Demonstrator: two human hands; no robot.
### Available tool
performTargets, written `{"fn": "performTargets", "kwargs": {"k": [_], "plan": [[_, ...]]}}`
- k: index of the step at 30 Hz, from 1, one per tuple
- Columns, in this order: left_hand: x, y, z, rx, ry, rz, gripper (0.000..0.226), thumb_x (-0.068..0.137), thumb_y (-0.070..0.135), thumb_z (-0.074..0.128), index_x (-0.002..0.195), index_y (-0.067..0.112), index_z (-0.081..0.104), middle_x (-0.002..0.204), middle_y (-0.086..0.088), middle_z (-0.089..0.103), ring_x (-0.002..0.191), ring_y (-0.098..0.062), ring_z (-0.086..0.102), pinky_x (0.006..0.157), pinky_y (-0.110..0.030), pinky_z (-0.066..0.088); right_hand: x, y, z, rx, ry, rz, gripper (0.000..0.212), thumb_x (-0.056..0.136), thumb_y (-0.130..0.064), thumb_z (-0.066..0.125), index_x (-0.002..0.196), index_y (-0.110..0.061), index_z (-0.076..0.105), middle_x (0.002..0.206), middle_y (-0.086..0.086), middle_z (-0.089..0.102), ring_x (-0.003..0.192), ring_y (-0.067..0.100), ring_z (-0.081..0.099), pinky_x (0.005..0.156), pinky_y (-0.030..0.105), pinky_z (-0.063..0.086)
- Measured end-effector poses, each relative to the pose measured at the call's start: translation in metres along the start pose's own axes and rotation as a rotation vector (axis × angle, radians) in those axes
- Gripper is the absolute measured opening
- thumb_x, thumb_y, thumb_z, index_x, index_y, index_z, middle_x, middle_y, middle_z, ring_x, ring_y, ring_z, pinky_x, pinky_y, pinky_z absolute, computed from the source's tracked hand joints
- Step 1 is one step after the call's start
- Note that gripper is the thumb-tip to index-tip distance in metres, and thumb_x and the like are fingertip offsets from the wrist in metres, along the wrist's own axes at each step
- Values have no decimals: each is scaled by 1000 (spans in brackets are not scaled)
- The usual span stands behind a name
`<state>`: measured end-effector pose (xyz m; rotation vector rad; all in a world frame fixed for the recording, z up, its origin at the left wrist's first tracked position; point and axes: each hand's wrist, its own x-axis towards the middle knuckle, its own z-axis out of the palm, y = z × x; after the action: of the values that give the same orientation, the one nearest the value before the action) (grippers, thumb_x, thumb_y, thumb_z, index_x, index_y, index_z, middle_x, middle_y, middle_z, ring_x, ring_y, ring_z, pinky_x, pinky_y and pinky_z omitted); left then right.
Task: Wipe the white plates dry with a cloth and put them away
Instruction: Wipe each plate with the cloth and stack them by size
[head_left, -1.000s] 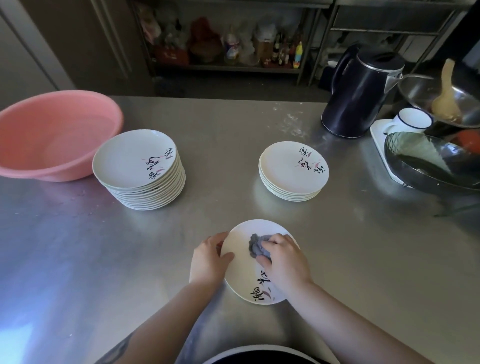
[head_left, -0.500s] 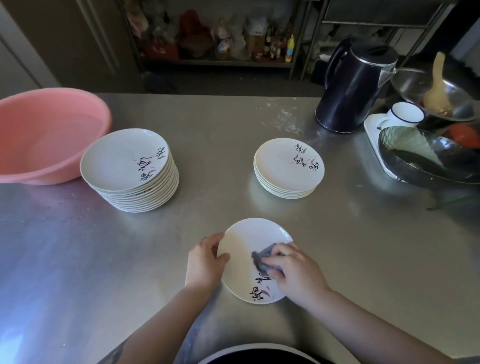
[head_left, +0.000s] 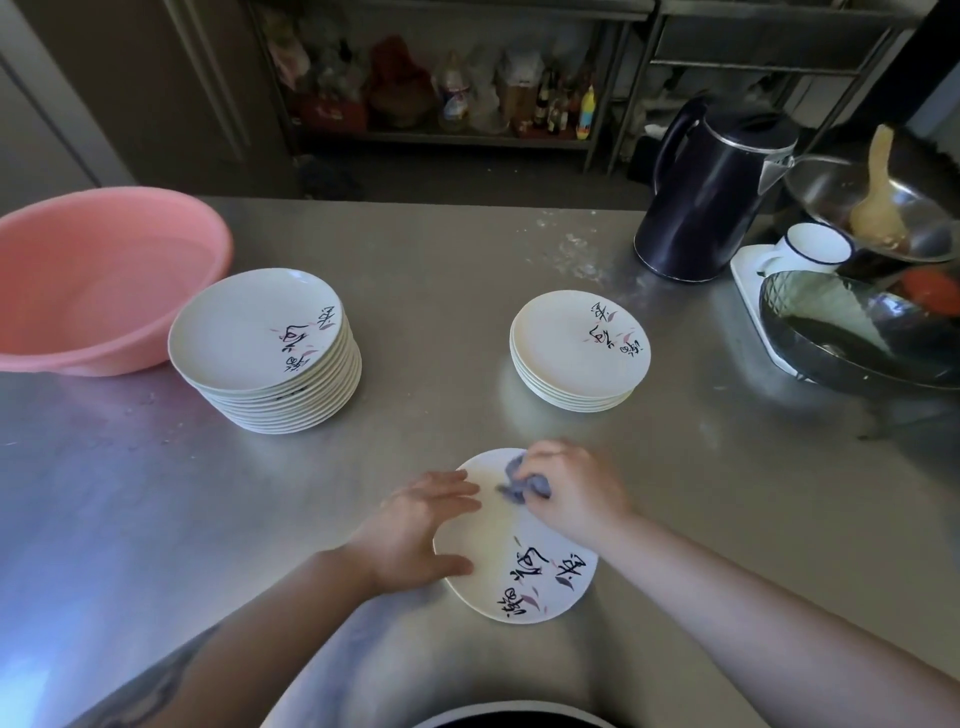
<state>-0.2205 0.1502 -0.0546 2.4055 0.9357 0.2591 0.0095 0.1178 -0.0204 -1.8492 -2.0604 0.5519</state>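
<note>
A white plate (head_left: 524, 577) with black brush writing lies on the steel table (head_left: 675, 493) in front of me. My left hand (head_left: 415, 535) holds its left rim, fingers stretched over the edge and thumb below. My right hand (head_left: 571, 491) grips a small crumpled grey-blue cloth (head_left: 519, 480) and presses it on the plate's far part. A tall stack of white plates (head_left: 267, 353) stands at the left. A shorter stack of white plates (head_left: 579, 353) stands at the centre right.
A pink plastic basin (head_left: 98, 280) sits at the far left, next to the tall stack. At the right stand a dark kettle (head_left: 711, 192), a white mug (head_left: 810, 249), a white tray (head_left: 748, 286) and metal bowls (head_left: 857, 338). Shelves with bottles (head_left: 519, 104) lie beyond the table.
My right hand has slid the cloth from the plate's middle to its far edge. My left hand's fingers have spread flatter over the rim, and the writing now shows uncovered.
</note>
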Motion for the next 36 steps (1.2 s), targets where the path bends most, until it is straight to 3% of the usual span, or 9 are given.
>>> {"fn": "performTargets", "kwargs": {"k": [5, 10, 15, 17, 20, 29, 31, 33, 36], "plan": [[7, 9, -6, 89, -311, 37, 101, 68, 66, 73, 148, 12, 43, 159, -2, 30, 150, -15, 18, 119, -21, 5, 28, 5, 8, -98, -62, -194, 15, 77, -9, 68, 86, -18, 74, 98, -8, 66, 99, 21, 57, 65, 35, 49], [4, 11, -1, 117, -317, 12, 100, 74, 62, 74, 154, 21, 31, 163, 10, 16, 149, -3, 11, 110, -8, -2, 24, 14, 24, -147, 17, -246, 26, 63, -10, 79, 84, -23, 74, 87, -12, 65, 87, 17, 59, 59, 21, 36], [4, 17, 1, 112, -323, -28, 123, 54, 95, 40, 153, 23, 32, 162, 11, 17, 149, -3, 14, 111, -12, -2, 21, 18, 29, -161, 49, -271, 24, 61, -11, 78, 81, -23, 74, 85, -11, 64, 85, 20, 60, 67, 34, 49], [3, 22, 2, 155, -243, -20, 113, 62, 96, 27, 143, 21, 51, 154, 8, 39, 141, -4, 36, 114, -17, 15, 17, 25, 28, -136, 73, -228, 22, 61, -7, 77, 78, -20, 74, 84, -10, 65, 86, 18, 56, 63, 33, 51], [-1, 23, 14, 165, -236, -14, 95, 67, 89, 29, 114, 19, 74, 125, 4, 68, 112, -8, 66, 94, -21, 48, 0, 41, 21, -128, 94, -117, 18, 66, -7, 77, 76, -20, 72, 84, -13, 64, 90, 11, 48, 53, 27, 50], [-11, 34, 22, 64, -113, -39, 90, 58, 81, 50, 125, 22, 63, 128, 0, 66, 109, -18, 68, 80, -34, 59, -9, 60, 22, 50, -29, -61, 26, 75, 3, 61, 91, -14, 74, 98, -10, 65, 104, 15, 51, 75, 39, 53], [-6, 22, 13, 64, -137, 29, 94, 59, 76, 56, 135, 21, 54, 139, -4, 58, 122, -22, 60, 94, -40, 53, 1, 59, 15, 64, -95, -125, 29, 74, 7, 61, 91, -12, 75, 99, -6, 67, 105, 18, 53, 80, 38, 50], [6, 17, 4, 92, -235, 64, 103, 60, 75, 61, 145, 19, 47, 154, -2, 41, 142, -19, 37, 116, -37, 28, 13, 56, 10, 81, -155, -171, 29, 72, 8, 62, 89, -11, 75, 99, -4, 68, 104, 18, 54, 84, 38, 48], [20, 16, 0, 168, -419, 77, 107, 70, 67, 73, 155, 21, 27, 163, 6, 15, 151, -10, 8, 123, -26, 6, 23, 52, 8, 101, -214, -201, 27, 71, 10, 63, 87, -9, 74, 97, -1, 67, 101, 17, 53, 86, 36, 46]]}}
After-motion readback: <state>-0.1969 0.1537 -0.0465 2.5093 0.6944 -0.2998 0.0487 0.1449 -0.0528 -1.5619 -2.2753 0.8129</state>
